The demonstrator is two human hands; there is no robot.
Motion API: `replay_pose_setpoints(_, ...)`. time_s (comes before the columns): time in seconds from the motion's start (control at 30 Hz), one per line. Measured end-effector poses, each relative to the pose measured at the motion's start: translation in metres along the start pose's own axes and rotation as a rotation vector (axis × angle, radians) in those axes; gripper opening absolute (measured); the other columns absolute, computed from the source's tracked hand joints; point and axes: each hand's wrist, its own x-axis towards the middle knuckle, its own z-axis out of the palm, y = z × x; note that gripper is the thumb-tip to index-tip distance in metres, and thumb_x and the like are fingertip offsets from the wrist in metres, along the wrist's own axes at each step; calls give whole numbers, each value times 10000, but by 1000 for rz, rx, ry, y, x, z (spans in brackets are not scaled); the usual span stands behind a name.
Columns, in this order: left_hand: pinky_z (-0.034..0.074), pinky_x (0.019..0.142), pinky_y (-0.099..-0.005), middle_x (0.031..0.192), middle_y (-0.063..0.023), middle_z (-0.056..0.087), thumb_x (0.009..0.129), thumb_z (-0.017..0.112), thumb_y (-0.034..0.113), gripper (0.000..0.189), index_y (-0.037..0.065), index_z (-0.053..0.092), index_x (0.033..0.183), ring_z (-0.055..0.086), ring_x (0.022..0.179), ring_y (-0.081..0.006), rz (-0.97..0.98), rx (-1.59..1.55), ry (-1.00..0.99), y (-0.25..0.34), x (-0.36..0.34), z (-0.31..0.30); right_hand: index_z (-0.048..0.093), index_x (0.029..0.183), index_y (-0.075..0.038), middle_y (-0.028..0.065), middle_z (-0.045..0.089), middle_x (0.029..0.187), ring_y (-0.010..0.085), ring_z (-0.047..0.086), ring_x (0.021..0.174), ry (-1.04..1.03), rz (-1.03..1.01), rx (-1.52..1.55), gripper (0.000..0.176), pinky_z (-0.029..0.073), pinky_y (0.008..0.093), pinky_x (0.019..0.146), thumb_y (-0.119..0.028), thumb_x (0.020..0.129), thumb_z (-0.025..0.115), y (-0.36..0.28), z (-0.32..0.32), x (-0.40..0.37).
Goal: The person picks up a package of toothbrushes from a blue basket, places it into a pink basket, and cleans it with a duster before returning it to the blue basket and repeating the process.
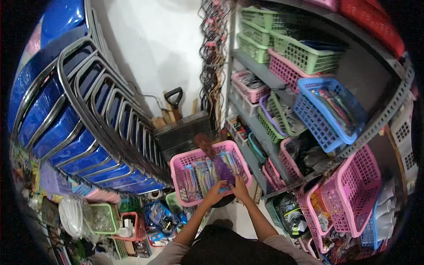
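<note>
A pink plastic basket (pixel 177 199) sits tilted in front of me, holding a row of slim, colourful packets (pixel 204 174) that look like packaged toothbrushes. Across them lies a long purple item (pixel 222 171) with a reddish-brown, fluffy-looking far end (pixel 204 145). My left hand (pixel 215 192) is at the basket's near rim, fingers closed at the purple item's near end. Close beside it, my right hand (pixel 240 189) has its fingers bent over the same rim by that end. What lies between the fingertips is small and partly hidden.
Stacked blue chairs (pixel 66 128) with metal frames rise on the left. Grey shelves (pixel 254 66) on the right carry green, pink and blue baskets (pixel 324 119). Pink baskets (pixel 349 194) and goods crowd the floor at right, small bins (pixel 104 218) at left. A black-handled tool (pixel 173 99) leans behind.
</note>
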Motion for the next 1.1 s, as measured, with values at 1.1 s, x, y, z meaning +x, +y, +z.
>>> replay_pose_setpoints(1.1, 437, 754, -310, 995, -135, 600, 686, 624, 164, 491, -18, 511, 1128, 565, 876, -215, -437, -495, 507, -188, 19, 0, 463, 1211, -49, 239, 605, 931, 387, 588, 867, 120, 278, -279, 522, 452, 454, 751, -128, 716, 609, 31, 36, 15)
